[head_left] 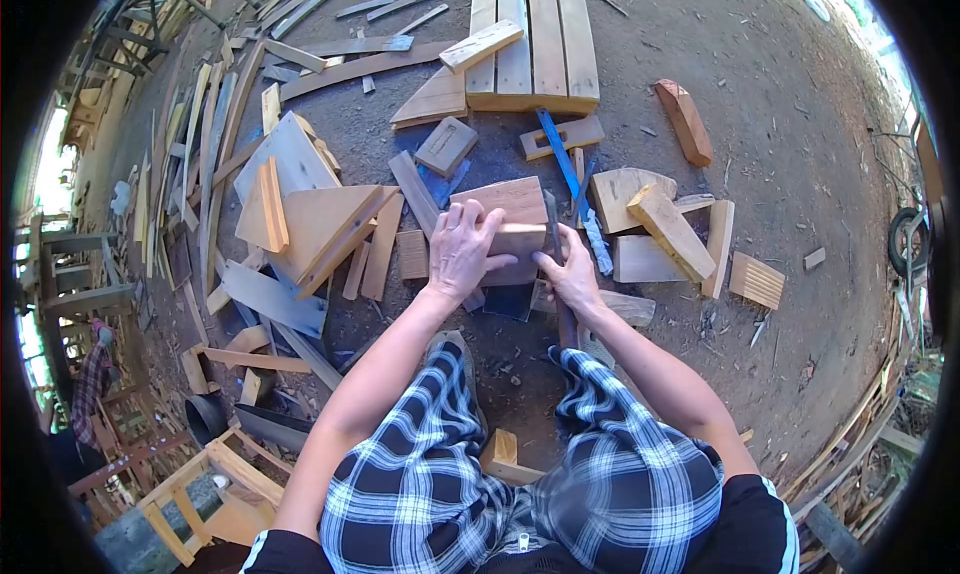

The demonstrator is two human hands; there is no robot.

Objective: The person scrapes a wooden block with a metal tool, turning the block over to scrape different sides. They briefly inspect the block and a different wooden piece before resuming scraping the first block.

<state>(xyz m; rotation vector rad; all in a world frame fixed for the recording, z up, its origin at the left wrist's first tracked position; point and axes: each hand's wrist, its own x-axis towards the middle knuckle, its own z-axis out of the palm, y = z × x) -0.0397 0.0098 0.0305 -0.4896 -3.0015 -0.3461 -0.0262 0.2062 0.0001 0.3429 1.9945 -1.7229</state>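
Note:
In front of my knees is a reddish-brown wooden block [505, 199], with a paler face [518, 240] turned towards me. My left hand [464, 249] lies over the block's left side, fingers curled on its top and thumb along the near face. Beside the block's right end, my right hand [575, 276] is closed round a long, narrow, dark bar [552, 222], which runs upright along that end. What kind of tool the bar is cannot be made out. Just beyond lies a blue saw-like tool [563, 159] with a wrapped, pale blue handle.
A slatted wooden bench top [532, 34] stands ahead. Cut blocks [662, 229] lie to the right, near a reddish wood piece [684, 124]. Boards [315, 224] and scattered strips cover the left ground. At the far left is another person in a plaid sleeve [90, 384].

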